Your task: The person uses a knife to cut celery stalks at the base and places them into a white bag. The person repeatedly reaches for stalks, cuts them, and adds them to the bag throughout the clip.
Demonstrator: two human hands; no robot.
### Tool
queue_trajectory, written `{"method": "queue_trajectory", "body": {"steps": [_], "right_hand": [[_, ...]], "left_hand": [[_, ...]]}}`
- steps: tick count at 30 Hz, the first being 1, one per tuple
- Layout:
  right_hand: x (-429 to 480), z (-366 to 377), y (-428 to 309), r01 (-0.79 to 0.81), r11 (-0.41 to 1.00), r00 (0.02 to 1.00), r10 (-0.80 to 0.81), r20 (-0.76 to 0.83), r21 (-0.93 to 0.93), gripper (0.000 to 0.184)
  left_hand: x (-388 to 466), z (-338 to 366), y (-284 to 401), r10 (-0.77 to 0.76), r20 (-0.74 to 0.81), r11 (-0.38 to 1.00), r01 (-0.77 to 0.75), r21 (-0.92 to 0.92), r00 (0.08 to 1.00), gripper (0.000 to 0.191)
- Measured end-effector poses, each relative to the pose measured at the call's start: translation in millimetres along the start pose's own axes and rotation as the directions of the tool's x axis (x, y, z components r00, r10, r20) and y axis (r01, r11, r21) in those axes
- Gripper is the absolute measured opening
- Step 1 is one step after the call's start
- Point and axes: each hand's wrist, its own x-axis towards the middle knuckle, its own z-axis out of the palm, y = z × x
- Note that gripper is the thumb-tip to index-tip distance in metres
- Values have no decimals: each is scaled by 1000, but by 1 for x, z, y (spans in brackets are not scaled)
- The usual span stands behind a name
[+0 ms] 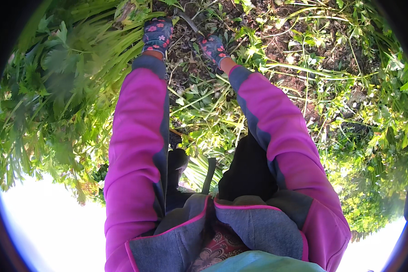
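My left hand (158, 34), in a dark floral glove, is closed around the lower stalks of a leafy celery plant (125, 37). Its fingertips are hidden among the stems. To the right of it, my right hand (212, 49) wears a matching glove and grips a hand tool with a narrow, slightly curved blade (189, 23), which looks like a sickle or knife. That blade slants up and left towards the base of the celery, close to my left hand. Most of the tool's handle is hidden in my grip.
Tall celery (54, 88) stands thickly along the left. Cut stems and leaves (302, 69) litter the brown soil (278, 51) at the right, with more green plants (377, 159) beyond. Below my arms are my dark-clothed knee (250, 170) and a dark strap (209, 175).
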Motion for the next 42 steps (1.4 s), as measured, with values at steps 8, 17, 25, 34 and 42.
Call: {"method": "queue_trajectory", "body": {"steps": [8,17,25,34,42], "right_hand": [[6,25,-2,-95,853,971,193,-142,514,18],[-6,1,-9,-309,797,947,308,91,520,16],[5,14,17,-352,497,921,337,197,793,15],[1,12,3,-210,803,970,244,13,557,20],[8,9,3,-389,722,919,342,193,572,18]], "left_hand": [[1,1,1,-71,101,996,75,-37,992,24],[-2,-3,-3,-69,124,992,81,-99,990,25],[-2,2,-4,-96,126,984,114,-140,987,25],[-1,-3,-4,-110,190,975,143,-171,976,25],[-1,-3,-3,-84,219,985,114,-128,972,26]]}}
